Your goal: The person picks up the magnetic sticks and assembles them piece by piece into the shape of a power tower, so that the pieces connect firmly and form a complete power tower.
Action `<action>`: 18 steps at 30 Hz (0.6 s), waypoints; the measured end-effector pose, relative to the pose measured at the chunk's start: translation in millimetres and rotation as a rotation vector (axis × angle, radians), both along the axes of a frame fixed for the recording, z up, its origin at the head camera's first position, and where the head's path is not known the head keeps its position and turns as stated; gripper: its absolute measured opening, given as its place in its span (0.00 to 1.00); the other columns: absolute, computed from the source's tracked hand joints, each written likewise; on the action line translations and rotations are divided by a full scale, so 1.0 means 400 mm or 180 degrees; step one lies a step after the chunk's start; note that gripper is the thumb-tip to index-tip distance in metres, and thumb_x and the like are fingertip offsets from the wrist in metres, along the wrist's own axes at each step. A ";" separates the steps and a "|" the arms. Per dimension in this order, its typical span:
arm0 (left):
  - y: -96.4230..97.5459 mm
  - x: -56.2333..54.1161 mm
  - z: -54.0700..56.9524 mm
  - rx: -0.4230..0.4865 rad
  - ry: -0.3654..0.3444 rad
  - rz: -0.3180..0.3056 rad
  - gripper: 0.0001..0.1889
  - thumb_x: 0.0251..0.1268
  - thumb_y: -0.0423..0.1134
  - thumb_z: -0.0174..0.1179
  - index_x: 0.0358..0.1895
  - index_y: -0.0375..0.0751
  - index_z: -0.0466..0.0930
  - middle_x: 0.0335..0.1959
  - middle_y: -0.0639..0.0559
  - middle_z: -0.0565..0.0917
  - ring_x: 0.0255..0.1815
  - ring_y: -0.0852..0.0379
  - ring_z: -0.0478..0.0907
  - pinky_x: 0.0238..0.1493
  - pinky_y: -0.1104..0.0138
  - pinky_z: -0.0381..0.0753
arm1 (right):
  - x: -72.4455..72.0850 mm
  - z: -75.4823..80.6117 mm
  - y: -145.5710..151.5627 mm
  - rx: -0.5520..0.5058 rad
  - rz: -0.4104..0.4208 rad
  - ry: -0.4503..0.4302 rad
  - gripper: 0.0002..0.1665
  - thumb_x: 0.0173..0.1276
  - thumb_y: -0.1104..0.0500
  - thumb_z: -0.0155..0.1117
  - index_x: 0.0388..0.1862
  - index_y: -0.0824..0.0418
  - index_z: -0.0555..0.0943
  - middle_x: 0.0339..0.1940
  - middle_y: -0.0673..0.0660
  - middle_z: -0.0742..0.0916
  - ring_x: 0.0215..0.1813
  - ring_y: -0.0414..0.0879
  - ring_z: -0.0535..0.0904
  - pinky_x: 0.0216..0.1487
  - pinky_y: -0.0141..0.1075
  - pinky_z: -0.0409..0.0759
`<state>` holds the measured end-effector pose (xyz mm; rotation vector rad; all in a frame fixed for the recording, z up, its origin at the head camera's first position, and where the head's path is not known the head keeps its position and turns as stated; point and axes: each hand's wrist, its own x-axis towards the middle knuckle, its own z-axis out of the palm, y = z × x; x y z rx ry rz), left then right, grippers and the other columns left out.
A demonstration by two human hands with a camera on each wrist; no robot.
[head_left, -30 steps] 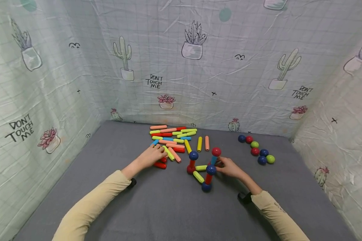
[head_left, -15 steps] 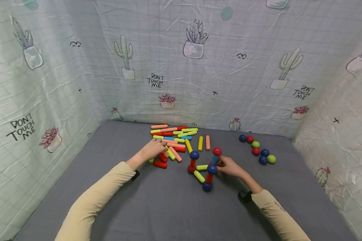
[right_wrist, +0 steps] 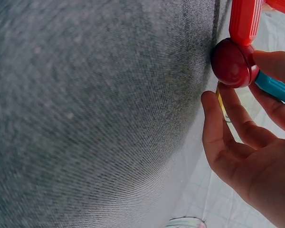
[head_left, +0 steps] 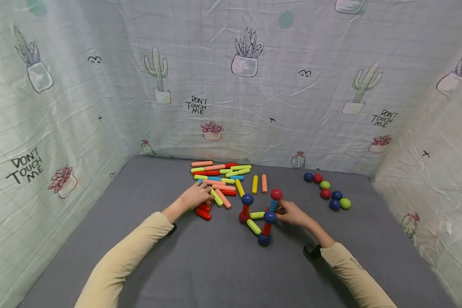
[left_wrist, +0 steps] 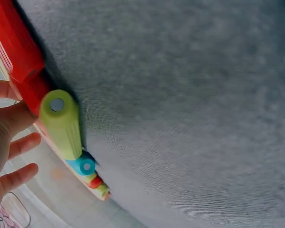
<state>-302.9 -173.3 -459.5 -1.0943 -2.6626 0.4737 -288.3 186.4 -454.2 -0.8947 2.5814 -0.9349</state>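
At the left, my left hand [head_left: 194, 196] reaches over the near side of a pile of plastic rods. In the left wrist view its thumb touches a red rod [left_wrist: 16, 42], beside a lime rod [left_wrist: 61, 126], with the other fingers spread. My right hand [head_left: 292, 212] pinches a dark red ball [right_wrist: 232, 64] at the foot of an upright blue rod [head_left: 273, 205], topped by a red ball [head_left: 276, 194]. These belong to a structure of balls and rods, with blue balls [head_left: 270, 217] on red uprights and lime rods [head_left: 253, 226] along its base.
Several loose balls [head_left: 325, 193], red, blue and lime, lie at the right on the grey tabletop [head_left: 185, 265]. A yellow rod [head_left: 255, 184] and a salmon rod [head_left: 264, 183] lie behind the structure. A printed cloth [head_left: 312, 119] hangs around the back and sides.
My left hand shifts about at the near edge of the pile, and the red rods under it have turned and slid slightly. My right hand stays at the structure.
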 end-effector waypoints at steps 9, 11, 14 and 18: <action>-0.013 0.009 0.005 0.0496 0.0119 -0.0108 0.12 0.56 0.40 0.58 0.44 0.57 0.79 0.40 0.55 0.78 0.44 0.54 0.69 0.40 0.64 0.68 | 0.002 -0.004 -0.002 0.0037 -0.0081 -0.0082 0.20 0.61 0.58 0.59 0.49 0.68 0.74 0.44 0.65 0.82 0.42 0.53 0.80 0.42 0.41 0.79; -0.009 0.012 0.014 0.0842 0.0232 -0.0196 0.11 0.55 0.41 0.60 0.43 0.55 0.79 0.38 0.55 0.79 0.40 0.54 0.69 0.38 0.64 0.69 | 0.002 -0.005 -0.002 0.0029 -0.0101 -0.0114 0.21 0.61 0.58 0.59 0.50 0.68 0.74 0.45 0.65 0.82 0.43 0.53 0.80 0.43 0.42 0.79; 0.007 0.021 0.032 0.1607 0.0318 -0.0322 0.12 0.53 0.40 0.63 0.43 0.50 0.80 0.37 0.54 0.81 0.38 0.55 0.70 0.37 0.63 0.69 | 0.001 -0.003 -0.001 0.0013 -0.0084 -0.0119 0.21 0.61 0.58 0.59 0.50 0.69 0.74 0.45 0.65 0.82 0.42 0.53 0.80 0.43 0.42 0.79; 0.054 0.051 0.076 0.2753 -0.0017 -0.0468 0.17 0.52 0.36 0.63 0.48 0.43 0.77 0.41 0.50 0.81 0.38 0.55 0.71 0.37 0.64 0.71 | -0.001 0.000 0.000 -0.0018 -0.0029 -0.0100 0.20 0.61 0.58 0.59 0.49 0.69 0.74 0.45 0.66 0.82 0.42 0.53 0.80 0.43 0.42 0.79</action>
